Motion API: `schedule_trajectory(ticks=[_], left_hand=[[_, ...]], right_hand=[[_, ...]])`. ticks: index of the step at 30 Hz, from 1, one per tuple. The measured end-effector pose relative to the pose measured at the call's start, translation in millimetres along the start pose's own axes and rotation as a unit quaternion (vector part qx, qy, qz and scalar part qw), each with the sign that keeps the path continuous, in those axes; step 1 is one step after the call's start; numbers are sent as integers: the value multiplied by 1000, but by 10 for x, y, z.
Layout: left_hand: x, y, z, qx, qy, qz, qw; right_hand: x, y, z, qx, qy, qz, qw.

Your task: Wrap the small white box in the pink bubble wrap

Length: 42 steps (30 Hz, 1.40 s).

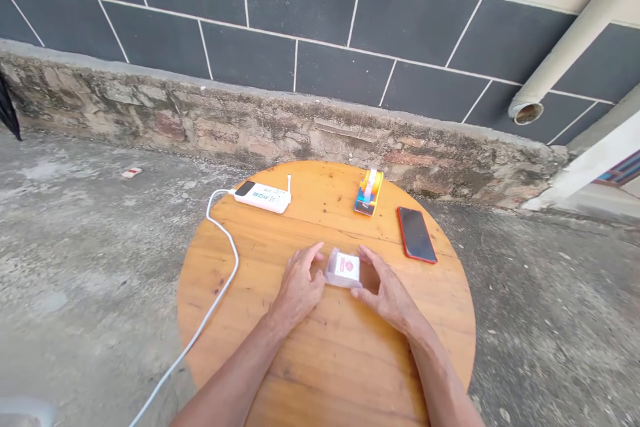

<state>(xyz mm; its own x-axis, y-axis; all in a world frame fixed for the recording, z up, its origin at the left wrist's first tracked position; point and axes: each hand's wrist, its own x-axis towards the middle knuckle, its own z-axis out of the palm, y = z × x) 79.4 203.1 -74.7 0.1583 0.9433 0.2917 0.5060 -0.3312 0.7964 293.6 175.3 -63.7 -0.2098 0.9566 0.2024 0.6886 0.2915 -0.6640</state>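
A small white box point(347, 266) with a red mark on top lies at the middle of the round wooden table point(320, 360). Translucent wrapping point(332, 269) surrounds it and sticks out at its left side. My left hand point(301, 282) rests just left of the box, thumb and fingers apart. On the other side, my right hand point(385, 289) is curved with its fingers apart, the fingertips at or very near the wrapping's right edge. Whether those fingertips touch it I cannot tell. Neither hand appears to grip anything.
A white device point(263, 197) with a dark display and a long white cable point(220, 297) occupies the table's back left. A yellow and blue tape dispenser point(369, 192) stands at the back, and a red-edged phone point(417, 234) lies right. Behind runs a low stone ledge point(225, 127).
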Motion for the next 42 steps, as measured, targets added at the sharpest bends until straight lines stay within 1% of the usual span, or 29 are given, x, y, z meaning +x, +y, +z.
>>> schedule_trajectory(ticks=[3, 10, 17, 24, 30, 33, 37, 42], left_hand=[[-1, -10, 4, 4, -1, 10, 1000], [-4, 13, 38, 7, -34, 40, 999], [5, -11, 71, 7, -32, 58, 998], [-6, 28, 29, -12, -15, 36, 999], [-1, 33, 32, -31, 2, 67, 997], [-17, 52, 24, -50, -11, 77, 996], [-29, 58, 33, -64, -31, 64, 995], [-29, 40, 62, -84, -42, 50, 994]], right_hand=[[0, -8, 0, -10, -4, 9, 1000], [18, -47, 41, -21, 10, 26, 999], [24, -34, 106, -21, 31, 30, 999], [33, -46, 141, -26, 39, 1, 999], [23, -71, 128, -38, 28, -28, 998], [15, -79, 133, -37, 33, -26, 998], [17, -92, 139, -38, 41, -18, 998], [39, -104, 123, -26, 32, 3, 999]])
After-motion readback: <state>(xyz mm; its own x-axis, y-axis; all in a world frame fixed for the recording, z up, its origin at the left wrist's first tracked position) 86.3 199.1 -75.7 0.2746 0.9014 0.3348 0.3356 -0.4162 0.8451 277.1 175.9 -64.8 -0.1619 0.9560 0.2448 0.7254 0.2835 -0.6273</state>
